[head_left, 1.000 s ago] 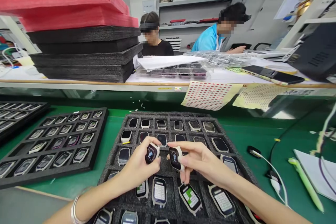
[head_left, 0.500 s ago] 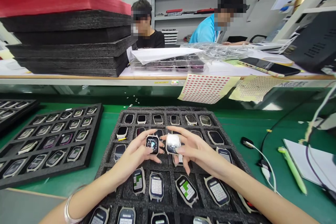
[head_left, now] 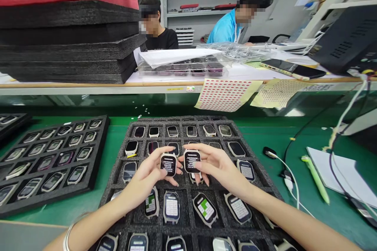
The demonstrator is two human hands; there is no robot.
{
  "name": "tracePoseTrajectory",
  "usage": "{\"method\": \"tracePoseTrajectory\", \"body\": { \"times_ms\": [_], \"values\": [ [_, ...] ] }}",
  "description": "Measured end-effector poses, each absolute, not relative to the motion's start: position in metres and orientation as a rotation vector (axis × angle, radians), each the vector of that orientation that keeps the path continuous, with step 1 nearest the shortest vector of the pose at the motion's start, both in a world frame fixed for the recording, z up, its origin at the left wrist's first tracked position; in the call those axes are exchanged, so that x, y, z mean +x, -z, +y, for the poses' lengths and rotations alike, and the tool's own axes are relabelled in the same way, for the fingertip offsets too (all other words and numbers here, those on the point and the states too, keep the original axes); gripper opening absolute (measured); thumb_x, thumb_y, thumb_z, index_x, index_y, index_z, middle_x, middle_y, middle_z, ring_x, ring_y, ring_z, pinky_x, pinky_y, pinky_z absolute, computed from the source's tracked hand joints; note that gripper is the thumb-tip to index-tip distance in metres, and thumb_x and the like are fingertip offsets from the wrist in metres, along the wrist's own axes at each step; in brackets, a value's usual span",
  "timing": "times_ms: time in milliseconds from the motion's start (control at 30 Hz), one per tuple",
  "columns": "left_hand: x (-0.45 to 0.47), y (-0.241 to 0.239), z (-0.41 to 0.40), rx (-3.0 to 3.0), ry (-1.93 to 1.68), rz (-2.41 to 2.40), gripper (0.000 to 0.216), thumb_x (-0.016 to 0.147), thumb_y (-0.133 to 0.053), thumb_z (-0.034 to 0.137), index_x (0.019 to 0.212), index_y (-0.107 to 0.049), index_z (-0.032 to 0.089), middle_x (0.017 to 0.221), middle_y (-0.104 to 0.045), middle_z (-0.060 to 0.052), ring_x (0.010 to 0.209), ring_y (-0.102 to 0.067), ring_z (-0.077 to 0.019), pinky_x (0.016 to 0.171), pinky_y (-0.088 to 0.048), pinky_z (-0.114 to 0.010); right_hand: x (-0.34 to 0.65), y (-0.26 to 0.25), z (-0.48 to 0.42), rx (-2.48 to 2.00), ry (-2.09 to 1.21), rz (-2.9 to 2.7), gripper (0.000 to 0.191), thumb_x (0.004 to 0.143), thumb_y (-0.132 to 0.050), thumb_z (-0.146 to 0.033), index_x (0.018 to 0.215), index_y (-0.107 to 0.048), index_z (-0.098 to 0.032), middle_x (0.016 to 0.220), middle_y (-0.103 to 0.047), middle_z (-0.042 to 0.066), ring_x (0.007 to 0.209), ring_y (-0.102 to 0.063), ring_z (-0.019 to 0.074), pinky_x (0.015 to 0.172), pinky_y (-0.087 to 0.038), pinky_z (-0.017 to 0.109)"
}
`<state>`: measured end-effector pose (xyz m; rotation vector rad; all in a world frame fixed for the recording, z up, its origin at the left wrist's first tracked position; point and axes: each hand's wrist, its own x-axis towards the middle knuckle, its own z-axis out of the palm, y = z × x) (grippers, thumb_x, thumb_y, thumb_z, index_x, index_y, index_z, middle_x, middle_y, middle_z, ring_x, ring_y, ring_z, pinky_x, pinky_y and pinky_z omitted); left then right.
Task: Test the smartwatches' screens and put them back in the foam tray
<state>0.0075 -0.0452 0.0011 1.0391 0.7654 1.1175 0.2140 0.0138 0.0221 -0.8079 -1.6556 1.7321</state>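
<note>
In my left hand [head_left: 151, 170] is a smartwatch without a strap [head_left: 168, 164], its dark screen lit with lines of white text. A second strapless smartwatch [head_left: 192, 160], showing a similar text list, sits in the grip of my right hand [head_left: 219, 166]. Each thumb rests on or at the lower part of its screen. Both watches are held side by side above a black foam tray [head_left: 190, 198], whose compartments hold many more watch bodies. Some of those, such as the one below my right hand [head_left: 205, 209], show green and white screens; farther rows are dark.
Another foam tray of watches [head_left: 101, 157] lies to the left. A charging puck with white cable [head_left: 270, 152], a green pen [head_left: 316, 180] and white paper [head_left: 338, 168] lie right. Behind, a shelf [head_left: 165, 88] carries stacked black foam [head_left: 67, 43] and a phone [head_left: 293, 70]. Two people sit beyond.
Both watch screens have changed: the left from a watch face, the right from a bright white display, to dark text lists. My hands stay nearly in place; the view has shifted slightly.
</note>
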Motion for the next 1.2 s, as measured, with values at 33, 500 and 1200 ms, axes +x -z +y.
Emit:
{"method": "tracePoseTrajectory", "body": {
  "times_ms": [33, 500, 1200],
  "values": [
    [0.007, -0.001, -0.045, 1.05, -1.114, 0.759, 0.045, 0.081, -0.046, 0.011, 0.126, -0.045, 0.019, 0.107, -0.059, -0.011, 0.097, -0.056, -0.0244, 0.075, -0.053, -0.038, 0.214, -0.022, 0.014, -0.823, -1.713, -1.67, 0.04, 0.084, -0.064, -0.031, 0.12, -0.054, -0.018, 0.094, -0.065, 0.007, 0.053, -0.062, 0.0121, 0.04, -0.045, 0.018],
    [0.003, -0.012, -0.048, 1.129, -1.103, 0.781, 0.049, 0.08, -0.056, 0.012, 0.127, -0.044, 0.02, 0.104, -0.058, -0.009, 0.094, -0.057, -0.0226, 0.075, -0.054, -0.036, 0.218, -0.028, 0.013, -0.673, -1.805, -1.819, 0.056, 0.078, -0.071, -0.016, 0.125, -0.042, -0.02, 0.115, -0.059, 0.01, 0.1, -0.06, 0.0216, 0.083, -0.051, 0.033],
    [-0.016, -0.012, -0.055, 1.083, -1.136, 0.854, 0.035, 0.086, -0.056, 0.023, 0.118, -0.046, 0.015, 0.094, -0.063, -0.011, 0.086, -0.062, -0.0207, 0.063, -0.056, -0.03, 0.195, -0.01, 0.019, -0.739, -0.988, -2.527, 0.053, 0.078, -0.07, -0.017, 0.125, -0.046, -0.021, 0.099, -0.055, 0.004, 0.075, -0.055, 0.0174, 0.069, -0.049, 0.031]
  ]
}}
